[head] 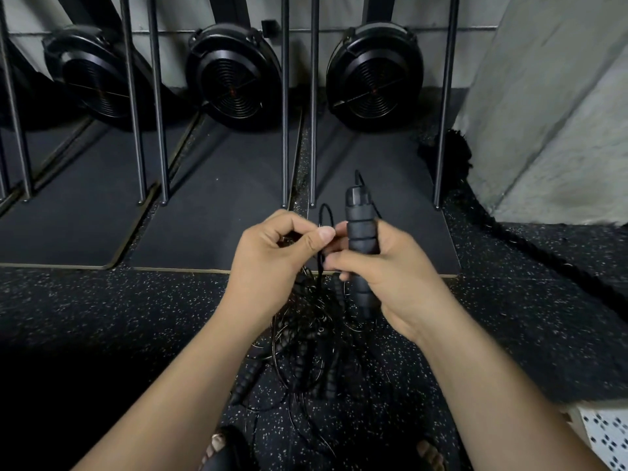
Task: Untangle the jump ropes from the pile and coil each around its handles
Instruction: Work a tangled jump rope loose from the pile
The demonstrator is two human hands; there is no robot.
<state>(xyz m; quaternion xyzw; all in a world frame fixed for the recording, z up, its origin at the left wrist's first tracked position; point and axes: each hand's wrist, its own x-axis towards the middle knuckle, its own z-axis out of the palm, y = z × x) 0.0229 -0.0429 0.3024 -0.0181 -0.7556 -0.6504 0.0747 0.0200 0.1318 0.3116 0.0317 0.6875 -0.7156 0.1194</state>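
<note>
My right hand [390, 277] grips a black ribbed foam jump-rope handle [361, 229] held upright, its top end sticking above my fingers. My left hand [272, 260] pinches a thin black cord [325, 215] between thumb and fingers right beside that handle; a small loop of the cord rises above the pinch. Below both hands a tangled pile of black jump ropes [312, 341] lies on the speckled floor, with several foam handles in it, one handle [246, 382] lying at the pile's lower left. Cords run from my hands down into the pile.
Three black fan-wheel machines [234, 73] stand upright at the back with metal rails [284, 113] on dark mats [217, 212]. A thick black battle rope [530, 246] runs along the floor at right beside a grey concrete pillar [557, 113]. My sandalled feet [224, 450] show at the bottom edge.
</note>
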